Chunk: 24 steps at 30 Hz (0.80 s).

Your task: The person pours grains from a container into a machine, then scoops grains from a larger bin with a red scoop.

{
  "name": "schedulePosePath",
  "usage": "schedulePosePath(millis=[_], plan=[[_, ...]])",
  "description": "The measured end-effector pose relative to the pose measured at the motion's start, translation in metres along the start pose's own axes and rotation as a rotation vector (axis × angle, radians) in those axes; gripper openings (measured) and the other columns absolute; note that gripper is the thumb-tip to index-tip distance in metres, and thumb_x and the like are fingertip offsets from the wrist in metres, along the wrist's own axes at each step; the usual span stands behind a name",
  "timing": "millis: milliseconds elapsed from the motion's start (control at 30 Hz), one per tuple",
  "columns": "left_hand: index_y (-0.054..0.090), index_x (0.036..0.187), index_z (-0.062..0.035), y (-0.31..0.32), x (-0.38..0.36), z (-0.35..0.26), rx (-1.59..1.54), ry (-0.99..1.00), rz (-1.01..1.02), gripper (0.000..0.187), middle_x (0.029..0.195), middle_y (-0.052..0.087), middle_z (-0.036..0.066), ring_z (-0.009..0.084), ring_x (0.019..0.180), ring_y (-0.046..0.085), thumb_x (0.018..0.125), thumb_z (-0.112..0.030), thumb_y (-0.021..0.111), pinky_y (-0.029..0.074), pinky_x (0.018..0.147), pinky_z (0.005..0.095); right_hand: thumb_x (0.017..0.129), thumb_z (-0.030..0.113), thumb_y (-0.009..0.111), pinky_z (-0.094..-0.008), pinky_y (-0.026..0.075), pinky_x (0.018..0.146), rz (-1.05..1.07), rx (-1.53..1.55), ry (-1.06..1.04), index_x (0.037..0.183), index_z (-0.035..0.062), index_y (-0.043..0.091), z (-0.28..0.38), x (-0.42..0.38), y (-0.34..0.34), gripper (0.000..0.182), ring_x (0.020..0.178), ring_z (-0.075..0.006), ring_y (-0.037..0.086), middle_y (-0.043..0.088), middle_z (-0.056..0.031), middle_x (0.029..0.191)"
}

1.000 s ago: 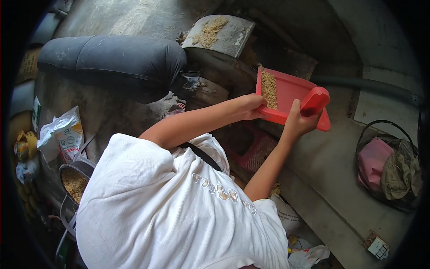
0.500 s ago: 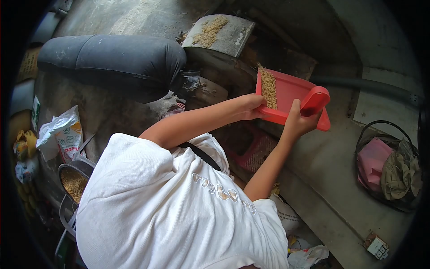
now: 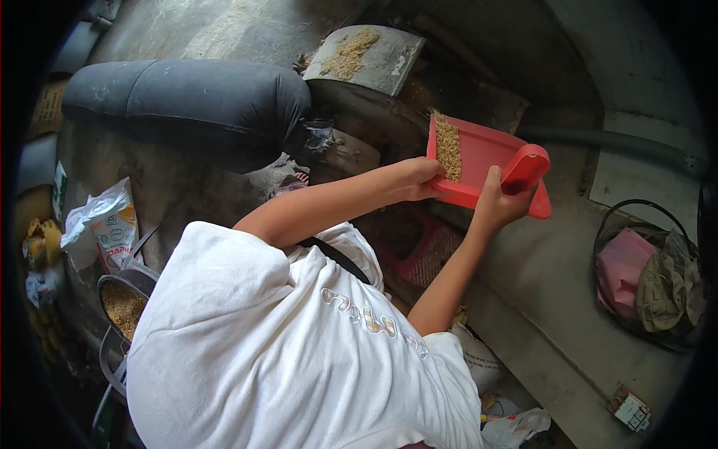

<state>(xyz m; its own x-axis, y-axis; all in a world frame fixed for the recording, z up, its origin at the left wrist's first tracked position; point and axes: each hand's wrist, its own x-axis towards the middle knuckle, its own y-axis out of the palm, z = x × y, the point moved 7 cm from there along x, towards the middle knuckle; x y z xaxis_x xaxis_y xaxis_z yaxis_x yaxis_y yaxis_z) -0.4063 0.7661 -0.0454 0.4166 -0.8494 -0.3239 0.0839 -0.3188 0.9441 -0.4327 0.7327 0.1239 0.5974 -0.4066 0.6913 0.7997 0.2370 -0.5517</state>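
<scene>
A red dustpan (image 3: 482, 148) is held between my two hands, tilted, with a strip of tan grains (image 3: 449, 147) lying along its front edge. My left hand (image 3: 420, 179) grips the near front corner, thumb over the rim. On the other side, my right hand (image 3: 506, 200) is closed round the pan near its raised handle (image 3: 526, 168). Beyond the pan, more grains lie on a curved grey surface (image 3: 396, 67).
A dark padded roll (image 3: 187, 101) lies at the upper left. At the left are a plastic bag (image 3: 112, 232) and a pot of grain (image 3: 123, 307). A basket with pink and olive bags (image 3: 662, 292) is at the right, above a white socket (image 3: 632, 414). A reddish plastic stool (image 3: 434, 258) stands below my arms.
</scene>
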Motion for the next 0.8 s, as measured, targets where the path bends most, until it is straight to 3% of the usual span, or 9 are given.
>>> schedulePosePath(millis=[133,200,800], plan=[[0.037,0.107,-0.0005,0.005,-0.007,-0.001,-0.003,-0.007,-0.002,0.032,0.105,0.046,0.012,0.0220,0.095,0.049,0.075,0.004,0.033,0.044,0.079,0.0324,0.059,0.004,0.055,-0.0261,0.040,0.067,0.020,0.003,0.062,0.086,-0.0021,0.046,0.001,-0.001,0.000,0.029,0.067,-0.0154,0.049,0.051,-0.0064,0.076],[0.037,0.106,-0.0005,0.005,-0.007,-0.001,0.009,-0.007,-0.008,0.031,0.104,0.046,0.012,0.0216,0.094,0.050,0.075,0.004,0.033,0.044,0.079,0.0322,0.057,0.006,0.058,-0.0306,0.041,0.062,0.023,-0.016,0.016,0.086,-0.0034,0.045,0.002,0.000,-0.001,0.033,0.063,-0.0227,0.053,0.052,-0.0105,0.071],[0.039,0.105,-0.0013,0.006,-0.006,0.001,0.001,-0.005,0.000,0.031,0.103,0.047,0.010,0.0199,0.094,0.050,0.075,0.005,0.033,0.043,0.079,0.0306,0.058,0.008,0.060,-0.0320,0.042,0.063,0.020,-0.020,-0.022,0.090,-0.0036,0.045,0.001,0.002,-0.002,0.037,0.066,-0.0253,0.054,0.054,-0.0127,0.075]])
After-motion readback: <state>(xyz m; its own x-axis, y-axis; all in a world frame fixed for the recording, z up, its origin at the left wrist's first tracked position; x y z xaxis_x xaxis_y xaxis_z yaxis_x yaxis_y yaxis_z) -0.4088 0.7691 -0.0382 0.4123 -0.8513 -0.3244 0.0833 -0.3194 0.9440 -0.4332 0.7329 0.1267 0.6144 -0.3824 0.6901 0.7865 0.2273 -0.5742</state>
